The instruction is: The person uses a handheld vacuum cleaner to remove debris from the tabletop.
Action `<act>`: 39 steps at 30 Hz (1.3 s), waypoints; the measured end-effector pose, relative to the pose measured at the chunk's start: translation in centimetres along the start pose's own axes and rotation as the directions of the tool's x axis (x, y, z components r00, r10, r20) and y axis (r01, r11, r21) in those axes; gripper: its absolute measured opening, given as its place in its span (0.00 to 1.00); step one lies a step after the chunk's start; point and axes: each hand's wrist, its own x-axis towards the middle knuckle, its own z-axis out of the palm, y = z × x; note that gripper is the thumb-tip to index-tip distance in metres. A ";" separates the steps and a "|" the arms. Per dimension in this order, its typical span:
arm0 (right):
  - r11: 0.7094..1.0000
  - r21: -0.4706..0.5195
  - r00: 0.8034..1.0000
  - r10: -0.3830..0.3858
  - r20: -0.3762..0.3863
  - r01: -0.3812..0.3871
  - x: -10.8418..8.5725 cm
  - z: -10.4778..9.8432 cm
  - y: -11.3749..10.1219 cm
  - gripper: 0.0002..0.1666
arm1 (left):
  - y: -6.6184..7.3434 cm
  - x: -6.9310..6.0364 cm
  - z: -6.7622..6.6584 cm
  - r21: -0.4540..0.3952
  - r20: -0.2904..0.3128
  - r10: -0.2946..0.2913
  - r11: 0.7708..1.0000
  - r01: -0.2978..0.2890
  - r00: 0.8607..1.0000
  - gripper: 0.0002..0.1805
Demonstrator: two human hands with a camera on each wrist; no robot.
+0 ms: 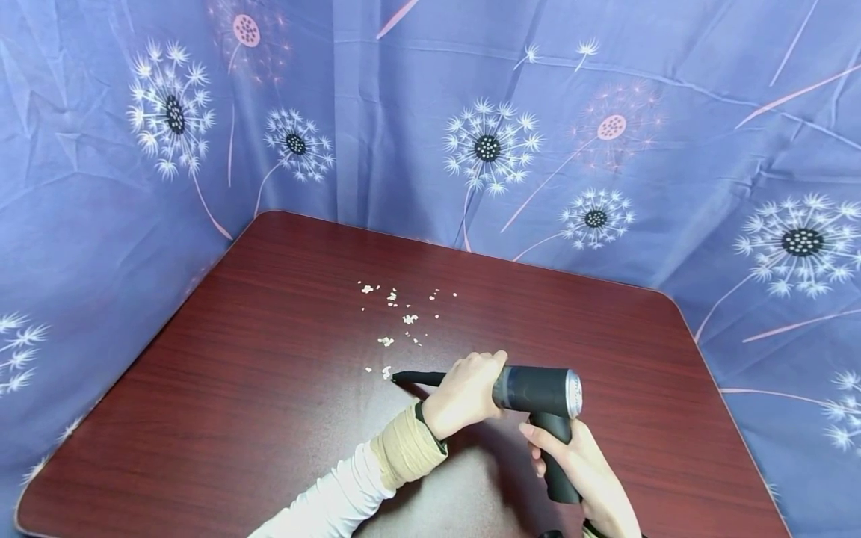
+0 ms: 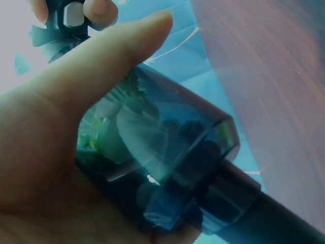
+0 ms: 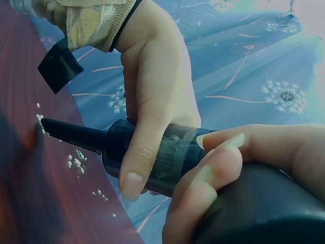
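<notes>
A black handheld vacuum cleaner (image 1: 538,388) with a silver rear end is held above the table, its long narrow nozzle (image 1: 418,377) pointing left. My left hand (image 1: 467,392) grips the clear dust cup (image 2: 157,132) at the front, thumb across it in the left wrist view. My right hand (image 1: 585,463) wraps round the vacuum's handle (image 1: 557,471). The nozzle tip meets or nearly touches a cluster of white crumbs (image 1: 386,371). More white crumbs (image 1: 409,319) lie scattered farther back; the right wrist view also shows crumbs (image 3: 76,161) beside the nozzle.
The dark red wood-grain table (image 1: 269,321) has rounded corners. Blue curtains (image 1: 403,134) with dandelion prints hang along its left, back and right sides. A small black object (image 1: 550,533) shows at the bottom edge of the head view.
</notes>
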 end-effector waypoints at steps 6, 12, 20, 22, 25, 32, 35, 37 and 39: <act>1.000 0.030 1.000 -0.006 0.013 0.006 0.2 0.3 0.2 0.17 | -0.3 -0.1 0.0 0.023 0.020 -0.003 1.000 0.002 1.000 0.29; 0.998 0.068 1.000 -0.010 0.020 0.009 0.4 0.8 0.4 0.14 | -0.6 -0.2 -0.2 0.016 0.057 -0.028 0.999 0.028 0.998 0.30; 0.994 0.111 1.000 -0.006 0.000 0.006 0.6 1.4 0.9 0.12 | -0.8 -0.2 -0.2 0.026 0.060 -0.030 0.999 0.029 0.998 0.30; 0.992 0.125 1.000 -0.003 -0.003 0.004 0.7 1.4 0.9 0.12 | -0.8 -0.1 -0.3 0.028 0.067 -0.036 0.999 0.034 0.997 0.31; 0.992 0.127 1.000 -0.003 -0.005 0.004 0.8 1.5 0.8 0.13 | -0.9 -0.1 -0.5 0.025 0.082 -0.049 0.999 0.047 0.995 0.31; 0.990 0.141 1.000 -0.026 0.014 0.024 1.5 2.1 0.8 0.12 | -1.6 0.1 -1.0 0.021 0.118 -0.074 0.997 0.072 0.990 0.31; 0.989 0.141 0.999 -0.045 0.023 0.041 1.8 2.5 0.8 0.11 | -2.0 0.2 -1.2 0.019 0.142 -0.093 0.996 0.091 0.986 0.32; 0.989 0.140 0.998 -0.054 0.026 0.050 2.0 2.8 0.8 0.12 | -2.2 0.3 -1.3 0.017 0.160 -0.108 0.994 0.106 0.981 0.32; 0.989 0.132 0.998 -0.064 0.027 0.060 2.1 3.0 0.7 0.12 | -2.5 0.4 -1.4 0.009 0.176 -0.124 0.992 0.125 0.976 0.32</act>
